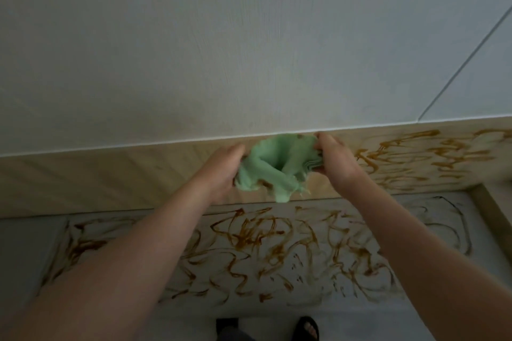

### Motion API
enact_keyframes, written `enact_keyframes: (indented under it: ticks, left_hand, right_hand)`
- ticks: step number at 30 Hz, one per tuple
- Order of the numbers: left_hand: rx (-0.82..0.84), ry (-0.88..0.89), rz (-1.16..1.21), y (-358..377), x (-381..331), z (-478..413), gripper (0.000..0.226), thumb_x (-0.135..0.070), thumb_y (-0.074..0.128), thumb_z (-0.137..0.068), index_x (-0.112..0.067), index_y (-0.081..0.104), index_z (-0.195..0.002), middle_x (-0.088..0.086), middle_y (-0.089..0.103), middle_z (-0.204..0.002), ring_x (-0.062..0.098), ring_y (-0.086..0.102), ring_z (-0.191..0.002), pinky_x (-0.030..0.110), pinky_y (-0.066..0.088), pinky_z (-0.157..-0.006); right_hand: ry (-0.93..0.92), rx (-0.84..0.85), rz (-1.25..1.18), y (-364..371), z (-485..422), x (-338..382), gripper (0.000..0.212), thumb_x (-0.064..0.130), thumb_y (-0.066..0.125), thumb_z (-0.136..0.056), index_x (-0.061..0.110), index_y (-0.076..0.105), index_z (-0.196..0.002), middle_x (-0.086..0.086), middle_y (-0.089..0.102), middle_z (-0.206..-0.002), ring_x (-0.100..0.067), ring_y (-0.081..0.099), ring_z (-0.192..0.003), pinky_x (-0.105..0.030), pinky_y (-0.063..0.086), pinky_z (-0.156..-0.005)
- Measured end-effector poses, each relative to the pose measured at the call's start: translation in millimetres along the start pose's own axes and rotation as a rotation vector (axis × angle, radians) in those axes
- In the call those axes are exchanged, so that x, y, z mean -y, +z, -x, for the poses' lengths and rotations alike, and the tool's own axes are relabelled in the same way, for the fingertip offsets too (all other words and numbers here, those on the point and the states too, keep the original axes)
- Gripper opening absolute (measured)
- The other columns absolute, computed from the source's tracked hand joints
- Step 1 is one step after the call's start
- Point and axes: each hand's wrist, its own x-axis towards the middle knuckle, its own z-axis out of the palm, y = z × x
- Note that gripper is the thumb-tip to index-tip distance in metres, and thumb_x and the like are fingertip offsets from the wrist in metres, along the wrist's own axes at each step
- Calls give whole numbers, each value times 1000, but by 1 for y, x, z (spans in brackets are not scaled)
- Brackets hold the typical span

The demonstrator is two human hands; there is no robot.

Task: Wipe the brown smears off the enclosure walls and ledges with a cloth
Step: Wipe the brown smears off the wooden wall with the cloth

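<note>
Fingers of left hand (pixel 221 171) and right hand (pixel 333 159) seemingly buried in cloth (pixel 273 166).

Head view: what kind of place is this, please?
Probably an indoor tiled enclosure, perhaps a bathroom. A white wall rises above a beige band, and a pale smeared ledge lies below it; a sandalled foot stands at the bottom.

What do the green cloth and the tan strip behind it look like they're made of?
Green cloth: soft fabric, perhaps microfibre, matte; it bunches in loose folds between the left hand and right hand. Tan strip: likely polished stone or stone-look tile, smooth with faint streaks; which one is unclear.
</note>
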Motion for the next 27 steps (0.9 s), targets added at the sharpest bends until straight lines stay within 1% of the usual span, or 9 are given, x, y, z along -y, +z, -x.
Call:
enact_keyframes:
  ticks: [4, 8, 10, 12, 15, 18, 21, 24, 27]
  left_hand:
    - [282, -122, 282, -33, -20, 20, 43, -36, 46, -95, -4, 68, -113, 16, 63, -108, 30, 61, -99, 44, 47, -94]
    - [438, -128, 152, -40, -41, 37, 82, -70, 55, -89, -3, 64, -136, 18, 66, -129, 37, 55, -119, 51, 40, -109]
    - [481, -52, 124, -20, -52, 47, 87, -77, 54, -87, -7, 62, -139, 19, 63, -136, 35, 56, -122, 50, 41, -109]
    - [569, -28, 116, 6, -58, 56, 80, -74, 53, -87, -11, 66, -136, 16, 66, -134, 32, 63, -119, 43, 52, -100]
    - [614, 58, 110, 28, -67, 70, 61, -50, 78, -83, -13, 70, -130, 13, 68, -135, 27, 67, -120, 38, 56, -95]
    - [568, 163, 165, 28, -83, 74, 49, -26, 67, -94, -7, 62, -138, 20, 65, -135, 33, 67, -117, 43, 56, -98]
    - [468, 246, 148, 32, -106, 83, 36, -21, 60, -100, -10, 64, -134, 17, 71, -124, 29, 72, -106, 38, 60, -89]
    - [384, 300, 127, 37, -122, 87, 28, -21, 56, -100, -11, 67, -124, 13, 74, -112, 25, 74, -97, 35, 61, -81]
    - [370, 321, 199, 39, -130, 89, 29, -23, 57, -98, -12, 64, -124, 12, 73, -108, 26, 73, -98, 37, 60, -81]
  right_hand:
    - [-141, 172, -100, -34, 13, 57, 25, 15, 44, -98, 17, 65, -85, 1, 61, -75, -17, 58, -72, -32, 49, -61]
    - [-306, 308, -105, -46, 25, 110, 23, 15, 48, -100, 18, 68, -88, -4, 65, -81, -18, 62, -73, -28, 51, -63]
    - [-325, 338, -73, -48, 29, 126, 22, 16, 49, -101, 16, 68, -93, -5, 67, -84, -18, 65, -75, -28, 54, -64]
    - [-310, 333, -6, -50, 29, 135, 20, 16, 49, -102, 13, 69, -98, -7, 69, -86, -18, 67, -76, -28, 55, -64]
    - [-236, 273, 13, -66, 18, 131, 18, 17, 52, -102, 10, 69, -105, -9, 72, -90, -20, 69, -81, -29, 58, -68]
    - [-98, 174, -127, -84, 5, 116, 24, 22, 59, -99, 4, 71, -110, -16, 74, -106, -29, 71, -94, -39, 59, -82]
    - [10, 102, -204, -83, -3, 87, 33, 24, 61, -100, 1, 69, -121, -21, 74, -116, -30, 72, -98, -43, 59, -85]
    - [107, 45, -216, -69, 0, 57, 30, 33, 58, -102, 10, 64, -122, -18, 71, -113, -28, 65, -91, -39, 52, -75]
    - [187, -4, -346, -53, 8, 45, 33, 38, 51, -104, 12, 59, -123, -16, 73, -106, -30, 66, -89, -40, 50, -79]
